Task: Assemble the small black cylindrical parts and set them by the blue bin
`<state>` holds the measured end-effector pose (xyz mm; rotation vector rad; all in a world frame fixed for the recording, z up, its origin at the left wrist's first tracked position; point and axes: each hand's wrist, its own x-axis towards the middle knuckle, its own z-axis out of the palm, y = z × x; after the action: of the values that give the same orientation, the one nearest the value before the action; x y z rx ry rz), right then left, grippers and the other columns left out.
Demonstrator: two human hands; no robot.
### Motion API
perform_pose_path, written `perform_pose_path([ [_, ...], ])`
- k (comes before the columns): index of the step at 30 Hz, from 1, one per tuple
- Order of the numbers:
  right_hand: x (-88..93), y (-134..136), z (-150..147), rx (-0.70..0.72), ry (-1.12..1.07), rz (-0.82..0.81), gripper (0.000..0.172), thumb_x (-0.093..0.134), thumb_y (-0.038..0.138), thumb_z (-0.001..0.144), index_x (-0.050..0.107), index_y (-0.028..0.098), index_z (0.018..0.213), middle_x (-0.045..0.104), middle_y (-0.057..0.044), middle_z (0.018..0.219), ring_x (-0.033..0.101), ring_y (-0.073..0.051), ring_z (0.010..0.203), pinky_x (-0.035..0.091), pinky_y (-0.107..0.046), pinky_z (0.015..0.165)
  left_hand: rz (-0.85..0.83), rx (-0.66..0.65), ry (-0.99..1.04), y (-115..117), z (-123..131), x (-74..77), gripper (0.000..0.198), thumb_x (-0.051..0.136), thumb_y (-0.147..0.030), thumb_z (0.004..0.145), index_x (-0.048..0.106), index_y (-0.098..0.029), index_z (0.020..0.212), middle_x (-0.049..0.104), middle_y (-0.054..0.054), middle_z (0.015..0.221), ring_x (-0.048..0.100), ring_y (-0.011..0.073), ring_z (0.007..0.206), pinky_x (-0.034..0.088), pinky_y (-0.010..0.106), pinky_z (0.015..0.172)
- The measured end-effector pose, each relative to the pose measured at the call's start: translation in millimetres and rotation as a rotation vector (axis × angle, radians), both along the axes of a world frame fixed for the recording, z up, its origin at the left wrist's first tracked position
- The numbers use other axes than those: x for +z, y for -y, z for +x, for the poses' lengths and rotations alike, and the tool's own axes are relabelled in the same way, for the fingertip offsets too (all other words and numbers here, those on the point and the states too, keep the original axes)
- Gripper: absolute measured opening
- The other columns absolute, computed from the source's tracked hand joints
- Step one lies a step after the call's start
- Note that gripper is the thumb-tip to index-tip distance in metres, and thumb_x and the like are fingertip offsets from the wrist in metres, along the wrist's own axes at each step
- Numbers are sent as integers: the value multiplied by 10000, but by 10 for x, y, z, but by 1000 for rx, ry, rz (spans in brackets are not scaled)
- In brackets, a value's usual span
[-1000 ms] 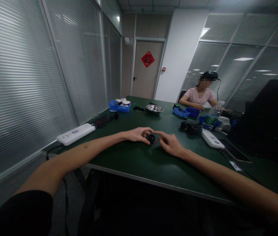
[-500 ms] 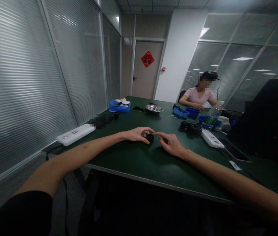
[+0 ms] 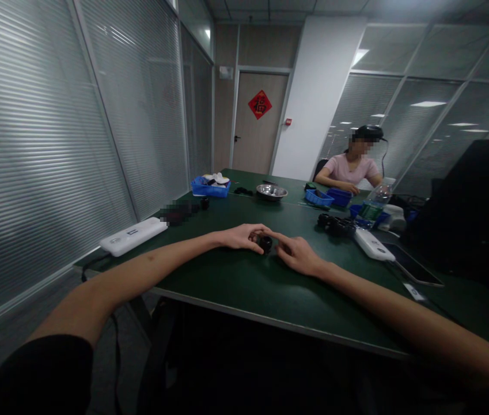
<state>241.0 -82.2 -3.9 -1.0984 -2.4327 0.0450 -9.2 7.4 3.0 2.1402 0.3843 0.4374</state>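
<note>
A small black cylindrical piece (image 3: 266, 245) with a glossy round end sits low over the green tabletop, its exact kind unclear. My left hand (image 3: 243, 237) curls around its far and left side, with thumb and fingers closed on it. From the right comes my right hand (image 3: 298, 253), its index finger stretched to the top of the piece, close to the left fingertips. The other right fingers are loosely bent and hold nothing that I can see. Whether the right fingertip touches the piece or the left fingers cannot be made out.
On the green table (image 3: 227, 282) stand a metal bowl (image 3: 271, 199), a filled blue basket (image 3: 210, 187), smaller blue bins (image 3: 319, 197) and a plastic bottle (image 3: 374, 204). White power banks (image 3: 134, 236) and black parts (image 3: 334, 223) lie at the sides. A person (image 3: 352, 167) sits across.
The black piece has shifted and turned slightly to the right in my left hand. My right hand has drawn a little to the left, its index finger reaching further over the piece.
</note>
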Motion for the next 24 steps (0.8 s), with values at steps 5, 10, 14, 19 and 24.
perform_pose_path([
  [5, -19, 27, 35, -82, -161, 87, 394, 491, 210, 971, 699, 165, 1303, 622, 24, 626, 506, -120, 503, 364, -245, 584, -2, -6, -25, -6, 5, -9, 730, 838, -366, 788, 514, -184, 1417, 576, -11, 893, 526, 137, 787, 404, 274, 716],
  [10, -26, 33, 64, -85, -171, 118, 352, 499, 217, 956, 778, 162, 1164, 659, -1, 648, 509, -119, 504, 367, -250, 584, 11, 4, -36, 17, -1, 22, 723, 833, -369, 793, 523, -191, 1422, 553, -19, 871, 512, 136, 785, 403, 274, 719],
  [14, -19, 17, 46, -62, -129, 63, 408, 494, 199, 952, 730, 152, 1281, 660, 5, 656, 508, -114, 500, 364, -246, 587, 28, 13, -38, 17, -13, 19, 734, 841, -397, 783, 527, -186, 1412, 576, -11, 889, 527, 144, 797, 409, 279, 721],
  [19, -11, -10, 10, 8, -11, -27, 552, 509, 186, 944, 552, 163, 1494, 651, 29, 647, 528, -125, 515, 370, -241, 596, 27, 6, -23, 29, -12, 27, 688, 837, -384, 784, 550, -192, 1380, 614, 22, 977, 557, 154, 826, 433, 298, 750],
  [24, -13, -23, 15, 31, 0, -36, 580, 503, 195, 958, 493, 176, 1538, 638, 34, 653, 526, -128, 526, 375, -240, 597, 47, 25, -21, 50, -8, 57, 671, 853, -385, 767, 577, -189, 1347, 612, 20, 965, 553, 155, 818, 428, 299, 751],
])
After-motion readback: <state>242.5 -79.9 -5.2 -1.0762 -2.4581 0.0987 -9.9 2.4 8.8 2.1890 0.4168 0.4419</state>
